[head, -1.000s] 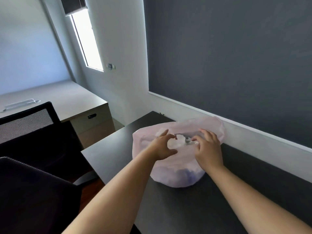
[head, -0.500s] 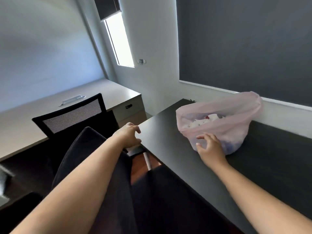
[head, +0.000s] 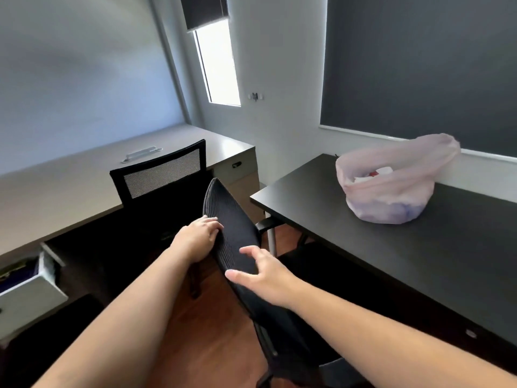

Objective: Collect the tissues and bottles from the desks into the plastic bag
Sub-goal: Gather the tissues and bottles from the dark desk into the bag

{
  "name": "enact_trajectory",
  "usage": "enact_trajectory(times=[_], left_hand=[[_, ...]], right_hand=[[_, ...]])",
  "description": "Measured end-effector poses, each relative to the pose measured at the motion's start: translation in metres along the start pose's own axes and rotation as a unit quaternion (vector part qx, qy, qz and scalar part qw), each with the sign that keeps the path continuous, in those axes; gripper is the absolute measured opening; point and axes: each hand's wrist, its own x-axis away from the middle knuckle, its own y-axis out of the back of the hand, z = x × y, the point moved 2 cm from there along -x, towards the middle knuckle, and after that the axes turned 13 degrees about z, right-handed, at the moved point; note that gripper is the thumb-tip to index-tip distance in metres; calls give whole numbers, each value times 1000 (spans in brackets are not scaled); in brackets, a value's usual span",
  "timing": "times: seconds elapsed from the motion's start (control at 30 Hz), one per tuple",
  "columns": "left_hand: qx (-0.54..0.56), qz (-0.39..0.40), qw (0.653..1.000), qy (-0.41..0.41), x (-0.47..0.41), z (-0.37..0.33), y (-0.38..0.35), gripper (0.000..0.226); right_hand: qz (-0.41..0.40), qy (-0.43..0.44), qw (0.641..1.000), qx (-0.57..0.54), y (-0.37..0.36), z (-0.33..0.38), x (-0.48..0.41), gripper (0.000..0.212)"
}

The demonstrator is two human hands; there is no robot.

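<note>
Now plastic bag (head: 391,189) sits on dark tabletop (head: 419,261) by the wall, mouth open. Thin, limp, likely light; best gathered at the rim. Left hand (head: 200,238) curled on chair back (head: 232,233); right hand (head: 261,273) open, empty.

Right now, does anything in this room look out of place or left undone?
Yes. A drawer under the light desk at far left hangs open with things inside. The plastic bag sits open and slumped on the black desk, neither hand on it. Nothing looks spilled.
</note>
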Motion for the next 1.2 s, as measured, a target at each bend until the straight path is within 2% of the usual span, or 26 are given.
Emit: enact_trajectory(times=[0.1, 0.2, 0.3, 0.33, 0.57, 0.67, 0.8, 1.0, 1.2], left_hand=[[17, -15, 1000, -17, 0, 5, -10, 33], [-20, -41, 998, -35, 0, 3, -18, 39], [-37, -49, 994, -85, -6, -7, -21, 77], [-42, -46, 994, -93, -10, -8, -23, 81], [-10, -29, 996, -80, -31, -57, -25, 63], [-19, -36, 996, -81, -45, -83, -22, 70], [-3, -55, 994, -97, -62, -114, -22, 76], [26, -52, 992, -114, -88, -153, -31, 45], [16, -53, 989, -134, -103, -186, -32, 44]], right_hand=[[51, -14, 996, 71, -25, 3, 2, 85], [81, -36, 990, 112, -23, 0, 3, 90], [108, -52, 989, 81, -17, -9, 6, 96], [113, -57, 990, 55, -14, -12, 9, 98], [127, -84, 982, -113, 34, -45, 30, 93], [131, -102, 976, -143, 65, -62, 34, 91], [106, -132, 974, -150, 108, -82, 43, 86], [57, -160, 965, -202, 161, -118, 55, 78], [11, -165, 972, -169, 196, -136, 65, 69]])
